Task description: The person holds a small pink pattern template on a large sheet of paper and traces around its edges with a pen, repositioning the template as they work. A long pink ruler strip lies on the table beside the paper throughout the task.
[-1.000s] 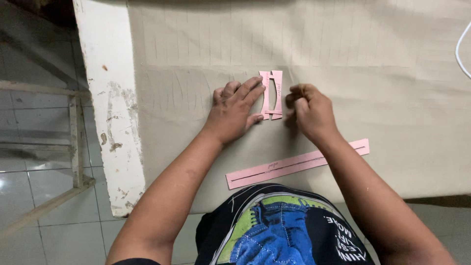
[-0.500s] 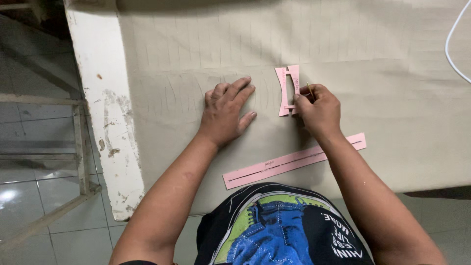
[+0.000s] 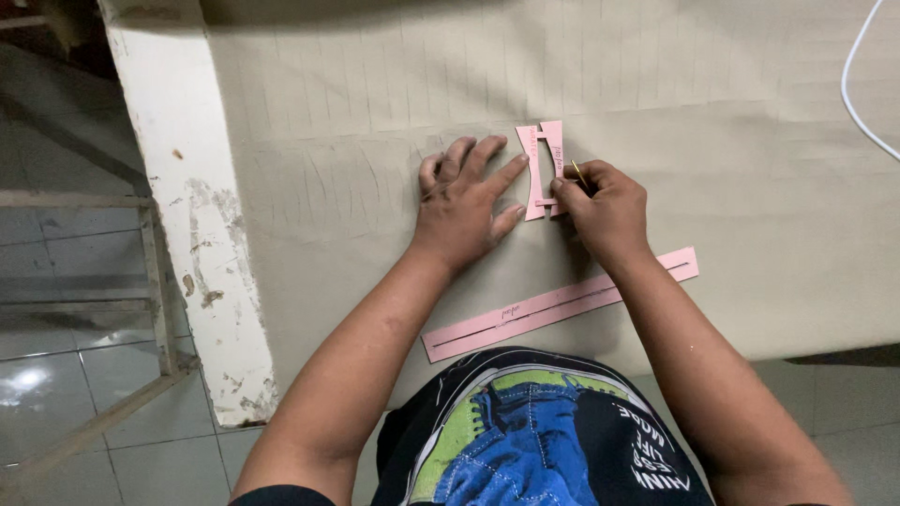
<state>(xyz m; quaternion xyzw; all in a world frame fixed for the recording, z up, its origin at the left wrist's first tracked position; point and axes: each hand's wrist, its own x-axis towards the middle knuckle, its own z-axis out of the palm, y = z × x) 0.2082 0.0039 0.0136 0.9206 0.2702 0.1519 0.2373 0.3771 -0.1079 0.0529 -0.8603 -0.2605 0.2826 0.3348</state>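
We see a small pink card template lying flat on a tan cloth that covers the table. Its long axis runs away from the body, nearly straight up the view, with a narrow waist at the middle and a slot down its length.

The template sits between our two hands and touches both. The left hand lies just to its left, palm down, fingers spread flat on the cloth; the forefinger reaches the template's left edge near the waist and the thumb points toward its lower end. This hand is open and grips nothing, only pressing.

The right hand lies just to the template's right and a little nearer the body. Its fingers are curled shut around a thin yellowish marking tool, pencil or chalk stick we cannot tell, whose tip rests at the template's right edge. The thumb meets the lower right corner.

Both hands are about equally near the template; the right carries the tool. Both forearms come up from the body and converge on it, wrists low to the cloth.

A long pink strip lies nearer the body, slanting up to the right, passing under the right forearm, untouched. A white cord curves at the far right. A worn white table edge shows at the left.
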